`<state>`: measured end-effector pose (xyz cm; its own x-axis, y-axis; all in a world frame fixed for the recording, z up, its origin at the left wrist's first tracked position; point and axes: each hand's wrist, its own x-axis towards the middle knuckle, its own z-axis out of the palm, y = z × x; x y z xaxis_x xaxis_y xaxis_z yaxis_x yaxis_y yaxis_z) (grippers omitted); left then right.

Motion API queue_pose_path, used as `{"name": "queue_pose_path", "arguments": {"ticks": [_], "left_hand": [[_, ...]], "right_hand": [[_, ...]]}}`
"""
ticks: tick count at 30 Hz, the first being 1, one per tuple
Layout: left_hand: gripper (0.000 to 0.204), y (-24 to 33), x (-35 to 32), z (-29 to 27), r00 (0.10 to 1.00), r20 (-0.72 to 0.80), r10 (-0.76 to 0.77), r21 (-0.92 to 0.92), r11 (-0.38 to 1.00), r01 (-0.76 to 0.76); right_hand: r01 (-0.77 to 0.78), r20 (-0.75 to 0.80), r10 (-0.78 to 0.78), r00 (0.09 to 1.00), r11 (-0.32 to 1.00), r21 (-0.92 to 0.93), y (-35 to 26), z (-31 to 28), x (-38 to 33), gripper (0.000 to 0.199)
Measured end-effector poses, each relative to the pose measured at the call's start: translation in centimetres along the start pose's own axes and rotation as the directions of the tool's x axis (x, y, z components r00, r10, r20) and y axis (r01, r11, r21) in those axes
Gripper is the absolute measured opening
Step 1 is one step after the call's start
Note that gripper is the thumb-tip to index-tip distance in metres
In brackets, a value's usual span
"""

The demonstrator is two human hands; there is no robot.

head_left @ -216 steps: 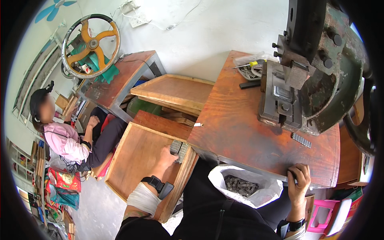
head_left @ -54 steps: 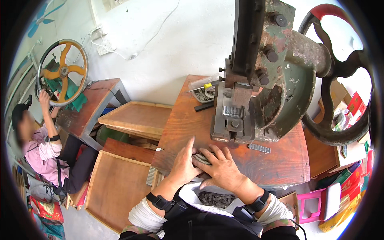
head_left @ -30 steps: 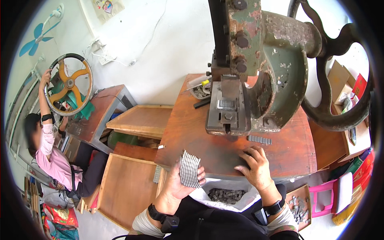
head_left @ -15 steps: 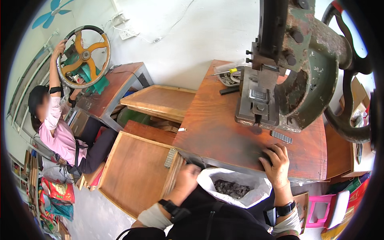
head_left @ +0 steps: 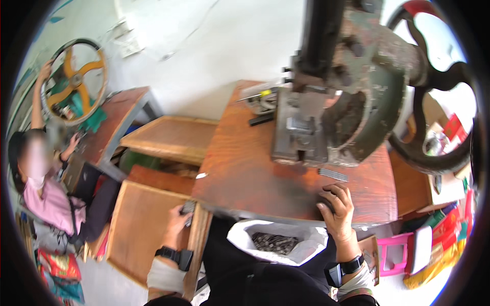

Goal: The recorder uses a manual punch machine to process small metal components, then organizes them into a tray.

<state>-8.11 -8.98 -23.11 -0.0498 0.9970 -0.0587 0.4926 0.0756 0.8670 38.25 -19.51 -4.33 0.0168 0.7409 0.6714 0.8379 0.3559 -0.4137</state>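
My left hand (head_left: 176, 224) is closed on a small grey perforated metal strip (head_left: 188, 210) at the right rim of a shallow wooden tray (head_left: 138, 232); its fingertips are partly hidden and blurred. Resting on the front edge of the red-brown worktable (head_left: 240, 178), my right hand (head_left: 338, 206) has bent fingers with the thumb apart, and nothing shows in it. Just beyond it lies another grey perforated strip (head_left: 333, 175). A green cast-iron hand press (head_left: 375, 102) stands over the table, with a patterned metal piece (head_left: 300, 124) in its die.
Between my legs sits a white sack (head_left: 240, 237) holding dark metal scraps (head_left: 275, 243). A dish of small tools (head_left: 263, 104) stands left of the press. The press's large handwheel (head_left: 434, 163) is at right, above a pink stool (head_left: 395, 255). At left a co-worker (head_left: 48, 199) grips another wheel (head_left: 76, 79).
My left hand has moved left from the table's corner onto the strip on the tray. My right hand keeps its place on the table. The whole view has shifted.
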Motion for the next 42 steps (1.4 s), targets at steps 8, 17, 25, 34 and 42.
{"name": "queue_pose_path", "arguments": {"ticks": [8, 17, 25, 34, 42], "left_hand": [[0.036, 5.0, 0.1, 0.4, 0.999, 0.010, -0.046, 0.378, 0.925, 0.039], [0.030, 1.8, -2.1, -3.3, 0.983, -0.119, -0.143, 0.417, 0.891, 0.180], [0.024, 1.7, -2.8, -3.1, 0.967, -0.222, -0.127, 0.282, 0.941, 0.189], [0.028, 23.1, -2.7, -2.3, 0.968, 0.084, 0.238, -0.120, 0.967, -0.227], [0.038, 31.3, 1.1, 9.1, 0.744, 0.566, 0.356, 0.346, 0.717, -0.606]], "right_hand": [[-0.241, -0.079, 0.230, 0.970, 0.954, -0.179, 6.6, -2.1, 1.3, 0.021], [-0.283, -0.016, 0.286, 0.958, 0.937, -0.203, 8.4, 0.2, 1.4, 0.029], [-0.354, 0.030, 0.355, 0.934, 0.935, -0.027, 7.6, -0.3, 1.6, 0.030], [-0.219, 0.073, 0.226, 0.971, 0.971, -0.094, 7.2, -0.3, 0.9, 0.025], [-0.236, 0.100, 0.239, 0.966, 0.971, -0.043, 7.8, -0.3, 1.1, 0.026]]}}
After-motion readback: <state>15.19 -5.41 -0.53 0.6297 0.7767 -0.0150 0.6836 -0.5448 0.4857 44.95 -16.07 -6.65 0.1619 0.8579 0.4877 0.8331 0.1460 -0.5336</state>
